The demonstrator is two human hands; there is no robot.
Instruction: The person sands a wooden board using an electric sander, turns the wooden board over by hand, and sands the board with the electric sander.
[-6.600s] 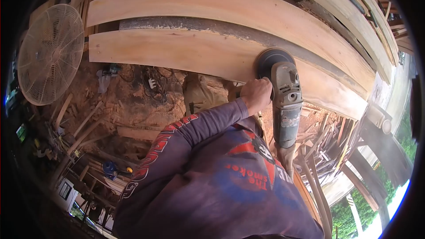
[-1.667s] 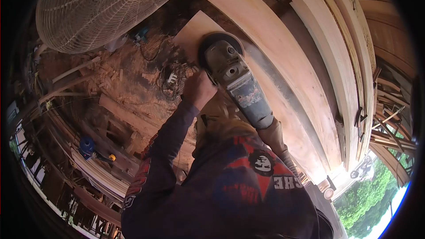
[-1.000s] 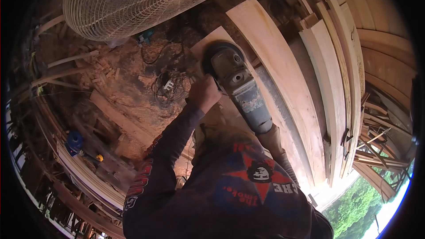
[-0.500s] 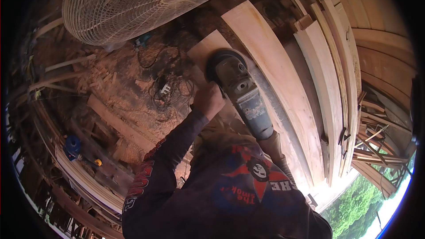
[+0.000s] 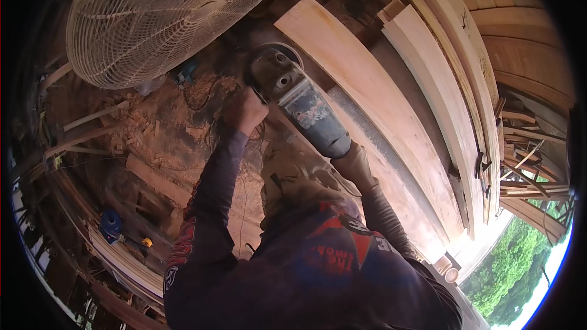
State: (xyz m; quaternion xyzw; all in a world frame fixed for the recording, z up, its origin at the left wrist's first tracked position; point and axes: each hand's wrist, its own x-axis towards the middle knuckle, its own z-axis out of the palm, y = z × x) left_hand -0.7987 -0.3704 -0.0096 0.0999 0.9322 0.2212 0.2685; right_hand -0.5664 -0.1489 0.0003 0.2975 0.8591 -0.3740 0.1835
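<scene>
The sander (image 5: 312, 116), at the far end of the nearer board (image 5: 394, 198), could kick or gouge, we judge, if it tips over the edge (the fan (image 5: 177, 24) stands close). Its long axis runs slantwise, head up-left and away from us. Our left hand (image 5: 246, 112) clenches its side handle; our right hand (image 5: 356, 165) grasps its rear.

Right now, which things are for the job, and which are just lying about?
Seem part of the job:
- sander
- left hand, gripping its front end
- right hand, gripping its back end
- nearest board

Seem just lying or standing about:
- wood scraps on the floor
- big fan
- blue thing, too small to name
</scene>
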